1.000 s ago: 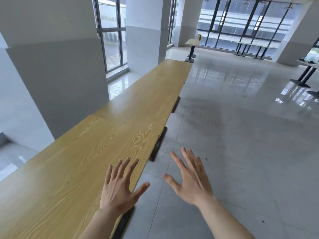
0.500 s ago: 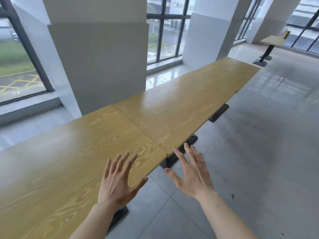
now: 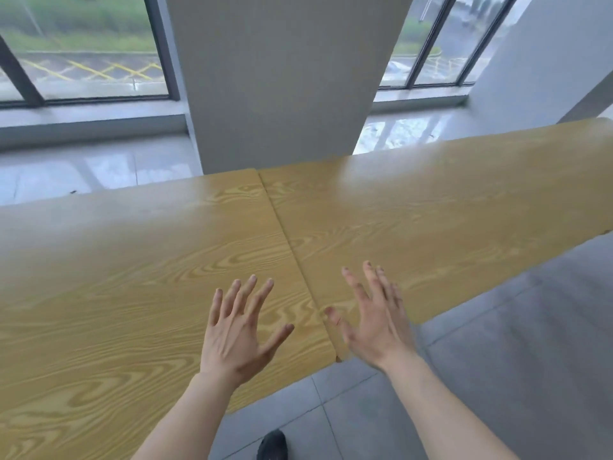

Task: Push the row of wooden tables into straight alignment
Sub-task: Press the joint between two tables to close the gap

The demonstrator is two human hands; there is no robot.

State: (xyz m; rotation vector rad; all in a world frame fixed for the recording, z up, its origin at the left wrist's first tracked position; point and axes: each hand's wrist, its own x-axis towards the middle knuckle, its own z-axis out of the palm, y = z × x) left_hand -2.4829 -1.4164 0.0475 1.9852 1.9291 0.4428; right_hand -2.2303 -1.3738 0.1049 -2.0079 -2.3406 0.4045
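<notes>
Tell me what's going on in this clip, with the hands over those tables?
A person stands at a row of wooden tables, facing the seam where two tops meet. The left hand hovers spread over the left table, the right hand over the near corner of the right table. Neither hand grips anything; contact with the wood is unclear. The near edges look slightly offset at the seam, so aligning seems unfinished.

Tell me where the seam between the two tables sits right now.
In the head view the seam runs from the pillar down to the near edge, ending between the left hand and the right hand.
</notes>
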